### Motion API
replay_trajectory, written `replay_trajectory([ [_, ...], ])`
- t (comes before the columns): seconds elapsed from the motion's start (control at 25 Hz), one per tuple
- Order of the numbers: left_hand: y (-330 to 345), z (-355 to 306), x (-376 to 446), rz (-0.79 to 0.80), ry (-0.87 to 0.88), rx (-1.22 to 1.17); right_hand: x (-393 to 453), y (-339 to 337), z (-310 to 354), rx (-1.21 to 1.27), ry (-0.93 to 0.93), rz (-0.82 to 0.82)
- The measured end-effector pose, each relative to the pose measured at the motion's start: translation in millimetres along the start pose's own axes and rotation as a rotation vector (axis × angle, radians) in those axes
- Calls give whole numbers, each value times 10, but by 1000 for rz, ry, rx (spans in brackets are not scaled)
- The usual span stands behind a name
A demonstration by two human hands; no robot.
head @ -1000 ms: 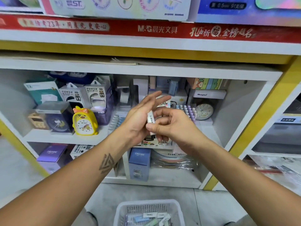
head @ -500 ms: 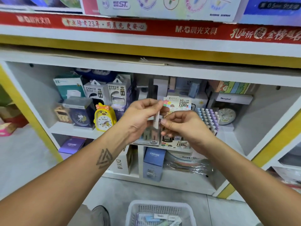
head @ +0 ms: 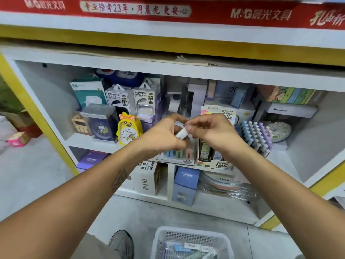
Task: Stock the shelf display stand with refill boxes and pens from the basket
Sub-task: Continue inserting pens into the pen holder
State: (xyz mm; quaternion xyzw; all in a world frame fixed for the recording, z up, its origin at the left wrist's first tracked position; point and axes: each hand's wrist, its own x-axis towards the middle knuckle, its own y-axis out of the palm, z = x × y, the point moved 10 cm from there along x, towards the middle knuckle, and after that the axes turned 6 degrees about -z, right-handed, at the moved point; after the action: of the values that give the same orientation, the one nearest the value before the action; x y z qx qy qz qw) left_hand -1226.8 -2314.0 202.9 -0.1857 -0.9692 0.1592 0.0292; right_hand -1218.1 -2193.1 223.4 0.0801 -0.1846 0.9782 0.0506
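Both hands meet just in front of the display stand (head: 214, 163); left hand (head: 164, 136) and right hand (head: 209, 129) pinch a small white refill box (head: 181, 134) between fingertips; the basket (head: 192, 240) sits on the floor below the stand.

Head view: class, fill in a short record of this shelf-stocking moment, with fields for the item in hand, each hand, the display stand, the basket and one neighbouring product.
Item in hand: small white refill box, held tilted between both hands
Left hand: fingers curled round the box's lower end
Right hand: pinches the box's upper end
Display stand: on the shelf behind the hands, holds pastel refill boxes; marked 2B and 0.7
Basket: white, on the floor below, items inside
Neighbour: yellow duck alarm clock, left of the hands
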Motion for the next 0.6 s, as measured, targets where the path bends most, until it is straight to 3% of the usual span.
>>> replay_trajectory([
  [0.16,-171,168,26,53,-26,186,93,-117,-78,24,55,-26],
  [0.4,-437,222,125,-142,25,444,106,-204,-84,64,48,16],
  [0.6,-209,84,125,-99,110,524,74,-454,50,-288,-78,23],
])
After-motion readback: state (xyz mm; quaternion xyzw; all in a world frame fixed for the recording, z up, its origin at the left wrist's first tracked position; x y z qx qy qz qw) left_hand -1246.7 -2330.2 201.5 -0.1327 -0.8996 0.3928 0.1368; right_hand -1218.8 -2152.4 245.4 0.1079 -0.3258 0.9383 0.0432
